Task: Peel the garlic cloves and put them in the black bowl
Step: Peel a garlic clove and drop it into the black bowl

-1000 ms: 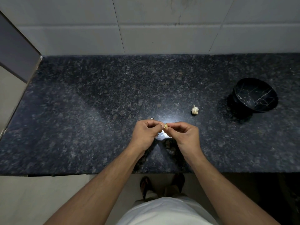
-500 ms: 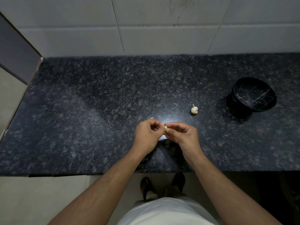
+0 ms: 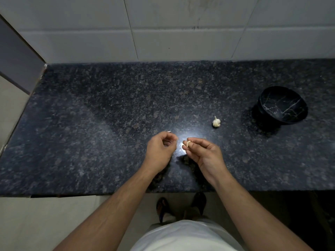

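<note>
My right hand (image 3: 203, 154) pinches a pale garlic clove (image 3: 188, 143) between thumb and fingertips, just above the dark granite counter (image 3: 108, 124). My left hand (image 3: 160, 151) is a short gap to its left, fingers curled in, with what looks like a small pale bit of garlic skin (image 3: 167, 142) pinched inside them. A small garlic bulb (image 3: 216, 121) lies on the counter beyond my right hand. The black bowl (image 3: 282, 105) with thin white veins stands at the far right; nothing shows inside it.
A tiny scrap of peel (image 3: 169, 131) lies on the counter just past my left hand. A white tiled wall (image 3: 163, 33) closes the back. The counter's front edge (image 3: 90, 193) runs below my wrists, with my feet on the floor beneath.
My hands were joined on the clove; now they have drawn apart. The right hand keeps the clove, and the left has moved slightly left.
</note>
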